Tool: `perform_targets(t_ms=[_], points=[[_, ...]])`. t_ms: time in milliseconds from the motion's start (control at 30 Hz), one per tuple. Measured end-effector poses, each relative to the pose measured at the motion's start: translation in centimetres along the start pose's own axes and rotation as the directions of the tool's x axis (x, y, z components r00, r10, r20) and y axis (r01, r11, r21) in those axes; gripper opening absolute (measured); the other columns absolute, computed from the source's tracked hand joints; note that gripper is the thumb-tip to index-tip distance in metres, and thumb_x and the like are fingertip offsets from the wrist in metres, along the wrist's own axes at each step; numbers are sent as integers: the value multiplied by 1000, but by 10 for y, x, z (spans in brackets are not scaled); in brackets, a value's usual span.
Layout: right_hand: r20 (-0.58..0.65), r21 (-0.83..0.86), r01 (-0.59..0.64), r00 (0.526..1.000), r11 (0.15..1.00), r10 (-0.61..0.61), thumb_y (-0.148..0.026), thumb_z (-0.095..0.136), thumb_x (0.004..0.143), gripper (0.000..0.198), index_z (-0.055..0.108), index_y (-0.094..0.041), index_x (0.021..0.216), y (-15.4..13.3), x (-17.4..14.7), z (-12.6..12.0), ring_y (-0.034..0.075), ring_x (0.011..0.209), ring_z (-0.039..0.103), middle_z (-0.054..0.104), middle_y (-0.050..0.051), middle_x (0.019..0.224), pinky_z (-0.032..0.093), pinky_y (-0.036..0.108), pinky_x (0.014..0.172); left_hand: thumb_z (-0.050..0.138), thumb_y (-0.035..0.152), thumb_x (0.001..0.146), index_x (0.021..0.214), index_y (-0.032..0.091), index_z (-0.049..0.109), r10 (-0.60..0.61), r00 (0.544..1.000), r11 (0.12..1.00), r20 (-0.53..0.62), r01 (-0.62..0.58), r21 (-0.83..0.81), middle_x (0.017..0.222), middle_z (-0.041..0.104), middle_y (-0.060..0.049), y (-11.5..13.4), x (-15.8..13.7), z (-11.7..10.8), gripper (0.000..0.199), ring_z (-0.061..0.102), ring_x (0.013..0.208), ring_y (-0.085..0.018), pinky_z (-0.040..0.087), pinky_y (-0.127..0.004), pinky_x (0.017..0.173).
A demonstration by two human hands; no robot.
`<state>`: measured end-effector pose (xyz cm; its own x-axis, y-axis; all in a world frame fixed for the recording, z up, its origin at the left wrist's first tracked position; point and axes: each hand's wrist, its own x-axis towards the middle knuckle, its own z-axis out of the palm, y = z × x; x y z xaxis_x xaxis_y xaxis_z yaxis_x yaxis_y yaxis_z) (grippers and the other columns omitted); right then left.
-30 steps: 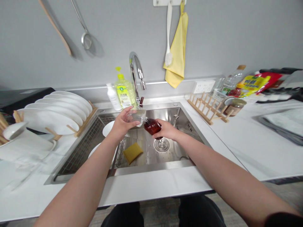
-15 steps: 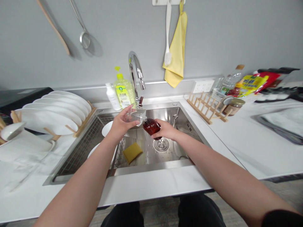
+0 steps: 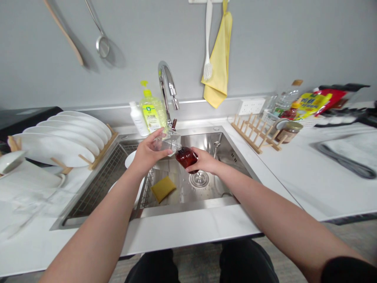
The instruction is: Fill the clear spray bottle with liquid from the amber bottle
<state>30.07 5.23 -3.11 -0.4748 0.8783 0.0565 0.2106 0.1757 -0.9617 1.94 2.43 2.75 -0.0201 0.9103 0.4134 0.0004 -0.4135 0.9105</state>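
Over the sink [image 3: 188,202], my left hand [image 3: 149,153] is closed around a clear, square-sided transparent container [image 3: 172,139], tilted with its open end toward the right. My right hand [image 3: 204,161] grips a dark red-brown bottle [image 3: 186,158], tipped so that its neck points up and left at the container's mouth. The two vessels meet or nearly meet; whether liquid passes between them I cannot tell. Below lies a yellow sponge [image 3: 163,188] on the basin floor, left of the drain [image 3: 199,179].
A chrome faucet [image 3: 167,86] rises behind my hands, beside a dish soap bottle [image 3: 151,112] and a white bottle [image 3: 138,120]. White plates [image 3: 59,145] stand in a rack on the left. On the right are a wooden rack [image 3: 255,133] and a jar [image 3: 290,131].
The whole view has shifted slightly, with things now a little farther left. Both hands keep their hold on the container and the bottle, in nearly the same pose.
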Motion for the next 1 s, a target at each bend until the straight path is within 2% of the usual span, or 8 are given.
perform_targets(t_ms=[200,367,533,733,900,1000], points=[[19,-4,27,999,1000,-26,-30,113,60,99,71,-26,150,-1,-1,2,33,119,83,87,6,130,66,50,111,114,22,56,152,30,82,21,1000,1000,-3,-21,8,137,77,-8,3,0,-1,102,59,78,-8,61,-28,73],[27,22,61,998,998,-62,-30,112,62,102,70,-27,154,0,-2,3,34,124,82,86,7,136,66,51,114,115,24,54,152,28,82,39,999,999,-8,-39,20,137,78,-9,10,-1,0,103,65,85,-12,65,-30,78],[28,21,89,996,996,-90,-32,113,61,104,69,-28,156,1,-2,4,35,130,81,86,7,140,64,53,119,116,27,55,153,28,82,26,1000,997,2,-26,74,139,79,-10,23,-4,2,103,62,81,-11,66,-32,79],[15,28,90,996,996,-90,-32,113,62,103,70,-29,156,-4,-5,5,35,131,81,84,7,142,64,53,119,115,29,57,155,26,80,18,1000,990,22,-21,139,136,79,-10,39,-3,7,104,57,78,-9,62,-30,75],[5,34,100,995,994,-100,-29,112,60,100,71,-27,151,-11,-8,5,36,131,81,85,8,140,64,54,120,115,29,57,153,26,82,36,999,978,33,-42,205,134,78,-10,49,-1,8,102,47,71,-7,52,-26,62],[1,30,106,994,994,-106,-29,112,61,99,72,-29,151,-11,-9,5,36,133,80,85,6,141,63,54,121,114,28,56,152,27,83,35,998,974,48,-45,223,134,78,-10,55,0,8,101,44,69,-7,49,-25,60]])
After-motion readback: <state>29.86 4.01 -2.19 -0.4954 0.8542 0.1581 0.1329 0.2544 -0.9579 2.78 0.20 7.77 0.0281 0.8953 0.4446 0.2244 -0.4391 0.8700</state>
